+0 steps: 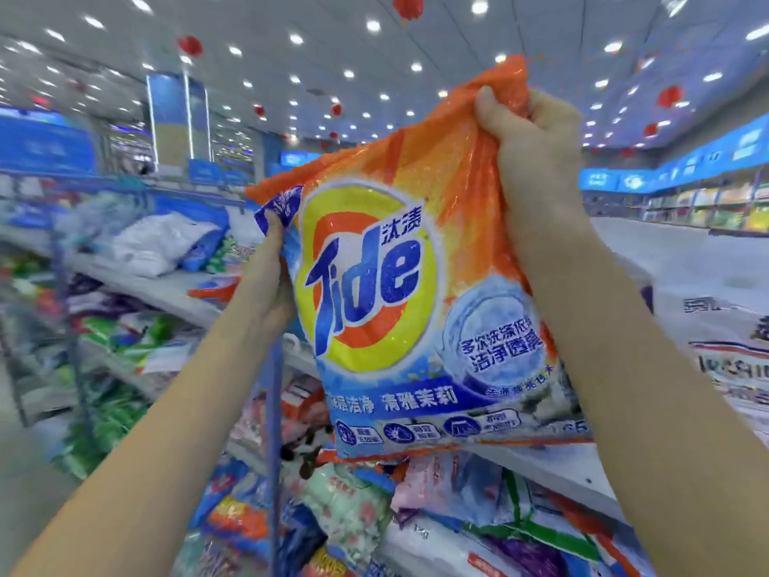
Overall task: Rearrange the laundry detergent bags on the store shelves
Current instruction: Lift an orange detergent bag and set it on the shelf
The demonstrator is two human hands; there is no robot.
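An orange, yellow and blue Tide detergent bag hangs upright in the air in front of me, its front label facing the camera. My right hand grips the bunched top right corner of the bag, fingers curled tight around the plastic. My left hand holds the bag's left edge near the upper corner, thumb pinching the blue patch there. The bag's lower edge hangs just above a white shelf board.
Shelves run off to the left, piled with white, blue and green detergent bags. Below the held bag lie more bags in pink, green and orange. A blue upright post stands between shelf sections. White sacks fill the right.
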